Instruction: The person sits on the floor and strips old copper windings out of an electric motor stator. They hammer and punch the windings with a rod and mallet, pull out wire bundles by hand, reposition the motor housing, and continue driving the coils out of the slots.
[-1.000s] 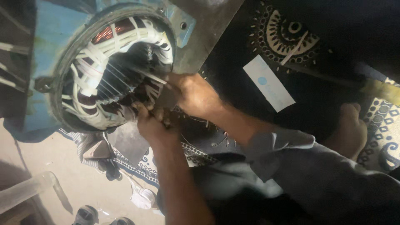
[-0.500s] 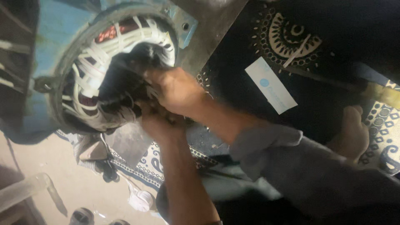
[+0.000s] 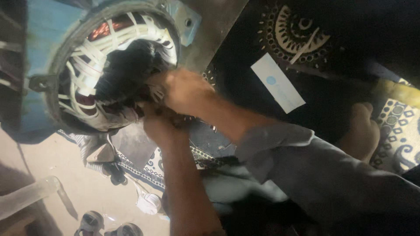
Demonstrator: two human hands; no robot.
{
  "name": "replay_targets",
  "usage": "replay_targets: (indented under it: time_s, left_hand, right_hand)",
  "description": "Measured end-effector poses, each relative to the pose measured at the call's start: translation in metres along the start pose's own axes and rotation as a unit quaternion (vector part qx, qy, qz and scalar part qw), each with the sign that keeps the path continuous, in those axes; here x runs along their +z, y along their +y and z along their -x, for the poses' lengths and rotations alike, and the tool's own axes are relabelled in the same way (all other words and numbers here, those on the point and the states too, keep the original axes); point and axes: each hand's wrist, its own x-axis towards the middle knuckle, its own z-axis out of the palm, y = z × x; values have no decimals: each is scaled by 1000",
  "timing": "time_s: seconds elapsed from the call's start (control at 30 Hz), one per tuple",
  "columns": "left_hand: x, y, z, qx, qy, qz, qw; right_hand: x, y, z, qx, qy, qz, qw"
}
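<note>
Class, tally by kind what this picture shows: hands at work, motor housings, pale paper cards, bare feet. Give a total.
Hands: 2 (left hand, right hand)
Motor housing: 1
Pale card: 1
Bare foot: 1
Total: 5

fingertips – hidden in stator bore (image 3: 127, 70) | hands blurred | motor housing (image 3: 39, 39) cut off

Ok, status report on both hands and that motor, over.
Right hand at the motor stator opening, fingers on the windings. Left hand just beneath, at the lower rim. Grip blurred. Nothing in the way.
</note>
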Motion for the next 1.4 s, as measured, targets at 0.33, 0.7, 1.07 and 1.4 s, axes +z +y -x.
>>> replay_targets:
  time_s: [0.33, 0.7, 1.07, 1.4]
  left_hand:
    - [-16, 8, 84, 47, -7, -3, 999]
    - [2, 29, 110, 32, -7, -13, 999]
    - [7, 28, 102, 47, 18, -32, 998]
    - [-9, 37, 98, 42, -2, -20, 999]
  right_hand:
    - [17, 20, 101, 52, 60, -372, 925]
    - [20, 6, 96, -43, 91, -412, 906]
    - [29, -8, 71, 142, -106, -566, 805]
    - [67, 5, 60, 25, 39, -621, 783]
